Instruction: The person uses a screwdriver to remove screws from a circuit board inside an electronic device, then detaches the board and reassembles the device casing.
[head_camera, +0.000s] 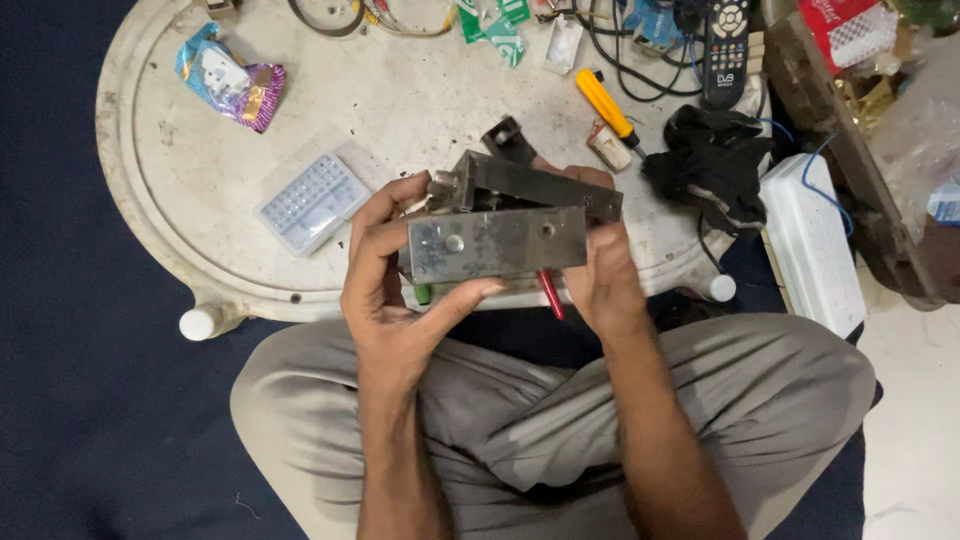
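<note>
Both hands carry one assembly above the near edge of the low round table (170, 190). Our left hand (385, 290) is closed on the left end of the grey metal box (497, 243), with the thumb under its lower front edge and the fingers curled over the top left corner. Our right hand (603, 285) is closed on the right end of the same box, palm against its side, fingertips reaching over the hinged metal plate (535, 185) that stands tilted up behind the front face. We observe a red-handled tool (550, 295) projecting downward from beneath the box beside the right hand; whether that hand also pinches it cannot be determined. A green part (423, 294) shows under the box near the left thumb. On the table, to the left of the box, lies a clear plastic compartment case (313, 203), well apart from a crumpled foil wrapper (232, 80) at the far left. Beyond the right hand lie a yellow-handled screwdriver (606, 103), a black cloth (712, 160) and a black remote control (727, 50). A white rectangular unit (812, 245) sits just off the table's right edge.
</note>
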